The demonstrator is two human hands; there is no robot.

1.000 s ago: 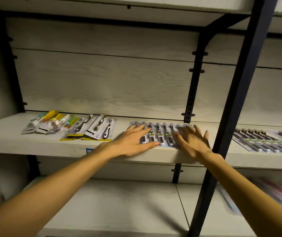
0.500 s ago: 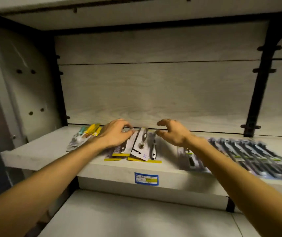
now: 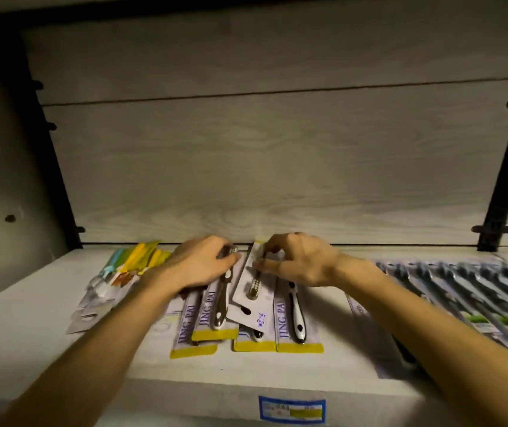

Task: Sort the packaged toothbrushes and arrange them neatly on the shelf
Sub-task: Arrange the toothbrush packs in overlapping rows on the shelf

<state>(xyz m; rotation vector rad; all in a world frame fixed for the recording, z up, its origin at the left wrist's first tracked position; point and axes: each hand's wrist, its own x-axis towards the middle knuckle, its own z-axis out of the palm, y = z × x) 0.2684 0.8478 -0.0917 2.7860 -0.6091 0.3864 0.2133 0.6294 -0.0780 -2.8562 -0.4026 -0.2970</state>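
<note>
Sorting the yellow-edged packs point(image 3: 298, 315) at mid-shelf point(image 3: 30, 343). Left hand point(image 3: 198, 266) curls over the left packs; right hand point(image 3: 295, 263) pinches the askew pack point(image 3: 254, 286) lying atop them. Next, probably: square it with its neighbours.

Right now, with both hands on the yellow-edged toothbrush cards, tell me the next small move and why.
Probably turn the tilted card straight. The right hand pinches its top end, and it lies askew, face-down by the look of it, across the yellow-edged cards, which run front to back. The left hand rests on the neighbouring cards and can steady them meanwhile.
</note>
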